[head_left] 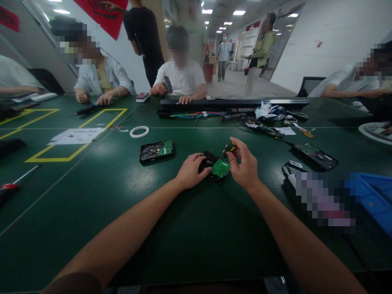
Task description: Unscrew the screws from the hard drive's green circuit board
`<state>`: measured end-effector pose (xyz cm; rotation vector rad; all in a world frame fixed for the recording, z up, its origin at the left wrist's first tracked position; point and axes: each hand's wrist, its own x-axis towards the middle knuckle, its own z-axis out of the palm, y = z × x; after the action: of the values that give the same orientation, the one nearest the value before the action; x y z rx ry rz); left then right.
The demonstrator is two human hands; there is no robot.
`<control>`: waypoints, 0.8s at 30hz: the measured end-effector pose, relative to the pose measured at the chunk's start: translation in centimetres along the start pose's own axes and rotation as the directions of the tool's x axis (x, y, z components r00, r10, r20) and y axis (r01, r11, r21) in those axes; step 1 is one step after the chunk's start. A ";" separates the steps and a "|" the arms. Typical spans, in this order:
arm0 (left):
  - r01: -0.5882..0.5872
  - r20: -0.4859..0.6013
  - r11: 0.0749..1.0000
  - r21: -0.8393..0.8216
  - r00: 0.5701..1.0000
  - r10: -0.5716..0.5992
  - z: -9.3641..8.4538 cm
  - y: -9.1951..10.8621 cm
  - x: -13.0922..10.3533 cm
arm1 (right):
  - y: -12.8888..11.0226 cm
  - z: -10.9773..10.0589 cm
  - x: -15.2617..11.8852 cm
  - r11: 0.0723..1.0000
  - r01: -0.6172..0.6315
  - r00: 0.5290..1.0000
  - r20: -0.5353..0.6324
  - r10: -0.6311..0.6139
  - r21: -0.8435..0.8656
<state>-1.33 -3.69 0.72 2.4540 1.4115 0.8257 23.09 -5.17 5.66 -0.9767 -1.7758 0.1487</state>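
Note:
My left hand (193, 170) grips the near-left side of a hard drive (219, 168) lying on the green table, its black casing and green circuit board facing up. In my right hand (245, 164) is a screwdriver with a black and yellow handle (230, 148), pinched between thumb and fingers just above the drive's right end. The shaft and tip of the screwdriver cannot be made out. A second hard drive (157, 151) lies to the left of my left hand, board up. Farther right rests another hard drive (316, 156).
A white tape roll (139, 132) and paper sheets (76, 136) lie left. Cables (196, 115), white gloves (267, 110) and a long black bar (235, 103) lie across the back. A blue bin (373, 196) stands right; a red-handled screwdriver (10, 188) lies far left. Co-workers sit opposite.

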 end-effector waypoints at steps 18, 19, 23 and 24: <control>0.015 0.018 1.000 -0.002 1.000 -0.015 -0.2 0.2 0.1 | -0.3 -0.3 0.3 0.998 0.039 0.998 -0.049 -0.042 -0.049; 0.014 0.015 1.000 -0.003 1.000 -0.014 -0.2 0.2 0.1 | -0.2 -0.3 0.2 0.999 0.032 0.999 -0.035 -0.033 -0.025; 0.014 0.007 1.000 -0.006 1.000 -0.014 -0.1 0.1 0.1 | -0.2 0.0 0.0 0.998 -0.003 1.000 0.027 0.001 0.061; 0.011 0.006 1.000 -0.007 1.000 -0.011 -0.1 0.1 0.1 | -0.3 0.0 0.0 0.997 -0.001 0.999 0.037 -0.002 0.073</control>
<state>-1.27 -3.72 0.86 2.4396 1.4164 0.8192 22.92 -5.36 5.81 -0.9268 -1.7920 0.2312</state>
